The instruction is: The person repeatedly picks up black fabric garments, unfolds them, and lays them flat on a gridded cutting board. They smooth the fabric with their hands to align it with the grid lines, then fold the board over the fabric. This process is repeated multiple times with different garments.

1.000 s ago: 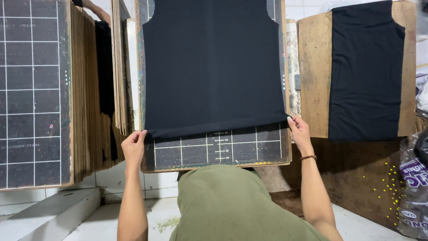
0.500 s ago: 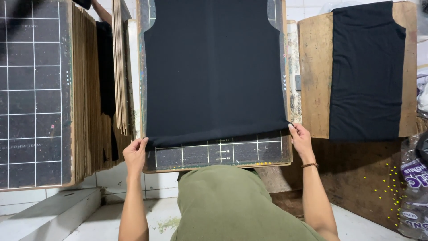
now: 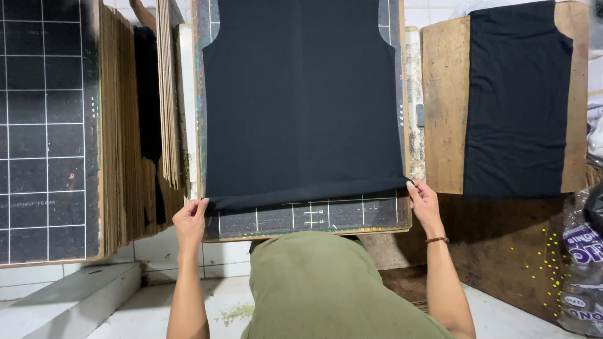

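The left hand [image 3: 190,221] is closed on the lower left corner of the black garment panel [image 3: 304,103], at about 7 o'clock of the gridded board [image 3: 314,221], with the fingers curled over the hem and the board's edge. The right hand [image 3: 424,204] is pinched on the lower right corner of the same hem, at about 5 o'clock of the board, a dark bracelet [image 3: 436,240] being worn at the wrist. The panel is laid flat on the board, its hem lying just above the white ruled marks along the board's bottom strip, and its armhole curves are seen at 11 and 1 o'clock. For the step to be done well, it is judged that both corners should be drawn down and outward with even tension, so that the hem is kept parallel to the ruled line and no ripple is left across the cloth; the slight waviness at the hem is best smoothed from the middle toward the corners. At 9 o'clock a stack of wooden boards [image 3: 125,125] is stood on edge, with a second gridded board [image 3: 47,125] in front of it. At 3 o'clock another black panel [image 3: 515,100] is laid on a bare wooden board [image 3: 445,107]. At 4 o'clock a plastic bag [image 3: 584,270] is seen.
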